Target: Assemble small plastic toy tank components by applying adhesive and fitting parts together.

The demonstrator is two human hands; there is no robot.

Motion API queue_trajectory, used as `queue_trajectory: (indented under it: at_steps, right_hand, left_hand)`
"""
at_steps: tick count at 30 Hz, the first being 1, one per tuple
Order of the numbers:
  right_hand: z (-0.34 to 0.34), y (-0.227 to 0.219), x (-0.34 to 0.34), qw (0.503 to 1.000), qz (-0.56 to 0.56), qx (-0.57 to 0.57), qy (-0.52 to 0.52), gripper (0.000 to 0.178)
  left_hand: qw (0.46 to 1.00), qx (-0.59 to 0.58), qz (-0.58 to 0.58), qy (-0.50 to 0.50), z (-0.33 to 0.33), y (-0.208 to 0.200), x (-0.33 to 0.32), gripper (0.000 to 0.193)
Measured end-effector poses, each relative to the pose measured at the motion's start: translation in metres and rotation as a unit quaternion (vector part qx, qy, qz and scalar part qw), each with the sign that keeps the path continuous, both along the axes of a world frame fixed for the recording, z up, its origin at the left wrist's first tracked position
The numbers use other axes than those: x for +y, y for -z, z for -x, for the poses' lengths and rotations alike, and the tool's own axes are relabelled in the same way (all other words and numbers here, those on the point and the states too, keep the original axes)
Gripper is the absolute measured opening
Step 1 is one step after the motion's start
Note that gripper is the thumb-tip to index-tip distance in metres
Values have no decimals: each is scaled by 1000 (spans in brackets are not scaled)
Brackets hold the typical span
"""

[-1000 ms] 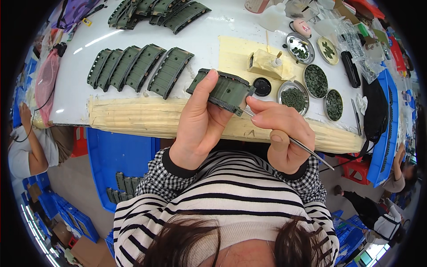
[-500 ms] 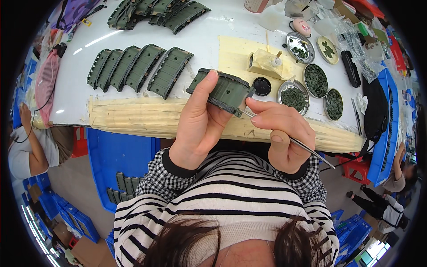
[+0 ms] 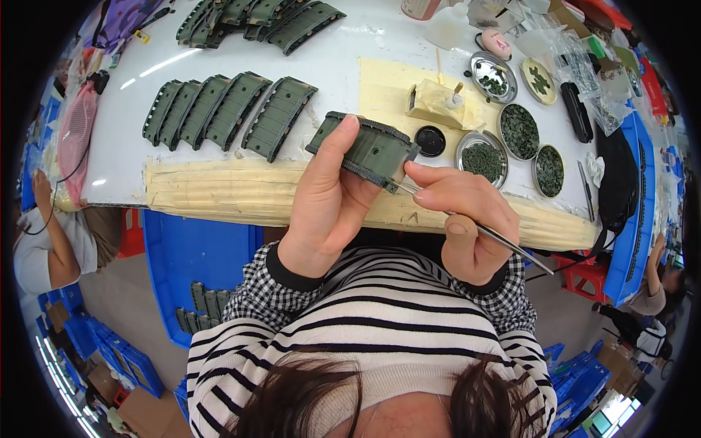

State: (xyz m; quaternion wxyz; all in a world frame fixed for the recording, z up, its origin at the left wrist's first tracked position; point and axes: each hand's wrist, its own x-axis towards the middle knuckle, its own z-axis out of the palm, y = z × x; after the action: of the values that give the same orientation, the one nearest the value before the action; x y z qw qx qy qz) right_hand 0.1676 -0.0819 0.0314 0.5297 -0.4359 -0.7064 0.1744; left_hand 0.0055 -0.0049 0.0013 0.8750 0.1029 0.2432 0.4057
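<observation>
My left hand point(image 3: 321, 215) is closed around a curved dark-green panel point(image 3: 369, 146) with toothed edge strips, its thumb lying over the top face. My right hand point(image 3: 475, 208) grips metal tweezers point(image 3: 522, 253), and one of its fingers wears a tan cover. Their tip meets the panel's lower right corner, where the fingertips hide part of the contact. Whether anything small is pinched in the tip is too fine to tell. On the table to the left lies a row of similar curved panels point(image 3: 280, 117).
Round dishes of small dark-green pieces point(image 3: 518, 131) stand at right, near a black cap point(image 3: 430, 141) and a tape-wrapped block point(image 3: 431, 104). More panels point(image 3: 303, 28) lie at the back. A padded yellowish strip point(image 3: 226, 193) lines the front edge. A blue tray point(image 3: 197, 248) sits below left.
My right hand and the tweezers have shifted very slightly right. The left hand and panel stay put. A person in the far right background has moved.
</observation>
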Motion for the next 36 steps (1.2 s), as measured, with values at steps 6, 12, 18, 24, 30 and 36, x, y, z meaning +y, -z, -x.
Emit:
queue_trajectory:
  at_steps: [6, 12, 18, 24, 30, 36]
  right_hand:
    - [-1, 0, -1, 999, 23, 24, 3, 22]
    - [-1, 2, -13, 977, 8, 203, 63, 46]
    - [-13, 5, -15, 958, -62, 231, 158, 53]
    - [-8, 3, -15, 971, -56, 190, 130, 41]
    - [-7, 2, -17, 981, -53, 168, 76, 26]
    - [-7, 2, -21, 985, -30, 156, 61, 27]
  left_hand:
    - [1000, 3, -5, 1, 0, 1, 0, 29]
    - [999, -25, -25, -3, 5, 0, 3, 41]
    - [981, -184, -51, -37, 18, -4, 18, 55]
    - [893, -406, 183, 68, 6, -7, 18, 60]
    - [904, -370, 206, 55, 1, -9, 12, 66]
    - [911, -355, 203, 46, 0, -7, 9, 64]
